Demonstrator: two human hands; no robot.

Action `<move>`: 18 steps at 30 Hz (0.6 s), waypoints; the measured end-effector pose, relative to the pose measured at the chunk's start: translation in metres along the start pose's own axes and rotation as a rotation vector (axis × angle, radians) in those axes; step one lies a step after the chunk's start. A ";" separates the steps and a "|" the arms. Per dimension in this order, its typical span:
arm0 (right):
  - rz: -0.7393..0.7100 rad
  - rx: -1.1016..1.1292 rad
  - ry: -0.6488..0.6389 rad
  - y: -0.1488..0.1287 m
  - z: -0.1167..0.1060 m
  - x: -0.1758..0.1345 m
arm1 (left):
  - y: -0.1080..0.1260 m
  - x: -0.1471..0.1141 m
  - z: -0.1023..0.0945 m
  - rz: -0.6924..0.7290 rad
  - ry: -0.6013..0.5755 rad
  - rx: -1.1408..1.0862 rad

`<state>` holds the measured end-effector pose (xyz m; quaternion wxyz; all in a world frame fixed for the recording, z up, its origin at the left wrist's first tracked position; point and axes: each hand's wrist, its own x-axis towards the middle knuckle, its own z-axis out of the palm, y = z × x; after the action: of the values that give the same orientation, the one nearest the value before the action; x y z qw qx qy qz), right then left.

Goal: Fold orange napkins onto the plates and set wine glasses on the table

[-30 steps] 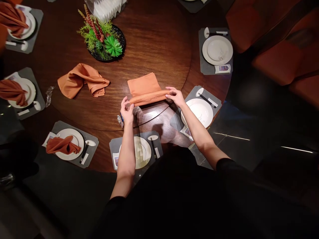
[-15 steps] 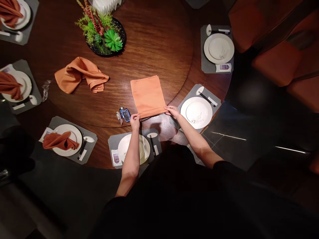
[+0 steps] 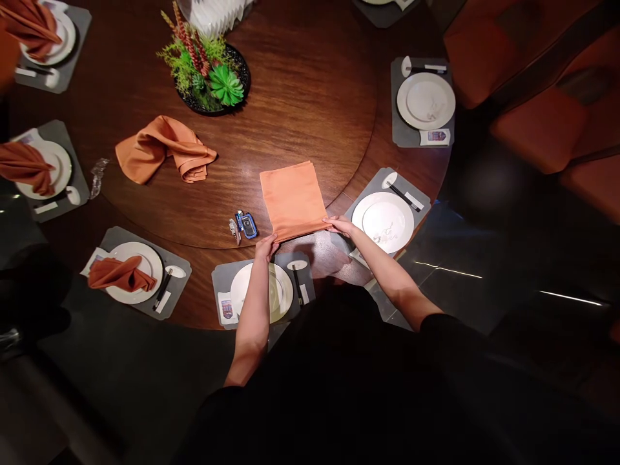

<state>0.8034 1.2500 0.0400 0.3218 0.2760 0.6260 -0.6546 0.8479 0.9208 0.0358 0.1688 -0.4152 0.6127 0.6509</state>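
An orange cloth napkin (image 3: 293,197) lies flat near the edge of the round wooden turntable (image 3: 310,116), its near edge at the rim. My left hand (image 3: 266,247) pinches the near left corner of the napkin. At the near right corner, my right hand (image 3: 338,224) grips the cloth, thumb on top. Just left of the napkin sit a small blue-framed device (image 3: 248,225) and a small shiny object beside it that I cannot make out. Under my left forearm is a white plate (image 3: 242,290), partly covered by the arm.
A second orange napkin (image 3: 165,148) lies crumpled on the turntable, below a potted plant arrangement (image 3: 213,81). Place settings ring the table; some plates carry folded napkins (image 3: 123,274). A bare plate (image 3: 382,223) stands to the right. Orange chairs (image 3: 540,132) are at the upper right.
The near edge of the napkin has come slightly toward me, with both hands still on its corners. The whole view has shifted a little, so the table appears lower and further right.
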 end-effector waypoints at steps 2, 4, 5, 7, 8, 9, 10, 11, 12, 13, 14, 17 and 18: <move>0.008 -0.002 -0.056 -0.002 -0.006 -0.005 | 0.004 -0.002 -0.005 -0.070 -0.046 0.009; 0.014 -0.007 -0.107 -0.006 -0.013 -0.010 | 0.008 -0.004 -0.009 -0.116 -0.085 0.012; 0.018 -0.010 -0.130 -0.008 -0.016 -0.012 | 0.011 -0.005 -0.010 -0.117 -0.102 0.010; 0.010 -0.008 -0.163 -0.013 -0.021 -0.015 | 0.017 -0.007 -0.010 -0.051 -0.123 -0.008; -0.018 -0.005 -0.167 -0.016 -0.023 -0.014 | 0.020 -0.007 -0.009 0.021 -0.123 -0.019; -0.067 -0.003 -0.164 -0.021 -0.025 -0.013 | 0.025 -0.008 -0.008 0.120 -0.115 -0.025; -0.132 -0.002 -0.154 -0.026 -0.026 -0.012 | 0.031 -0.008 -0.007 0.242 -0.098 -0.025; -0.212 -0.003 -0.139 -0.032 -0.026 -0.009 | 0.037 -0.008 -0.005 0.379 -0.075 -0.014; -0.305 -0.011 -0.119 -0.040 -0.027 -0.007 | 0.045 -0.008 -0.004 0.516 -0.050 0.006; -0.400 -0.026 -0.094 -0.048 -0.028 -0.004 | 0.053 -0.009 -0.002 0.649 -0.035 0.030; -0.488 -0.044 -0.070 -0.057 -0.028 -0.001 | 0.061 -0.009 -0.001 0.765 -0.034 0.053; -0.667 -0.083 -0.039 -0.082 -0.029 0.006 | 0.085 -0.006 0.003 0.932 -0.104 0.063; -0.689 -0.076 -0.046 -0.089 -0.029 0.007 | 0.090 -0.005 0.004 0.928 -0.128 0.045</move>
<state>0.7296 1.2792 0.0894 0.1058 0.0214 0.6991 -0.7069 0.7836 0.9087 0.0981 -0.0939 -0.0527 0.7359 0.6684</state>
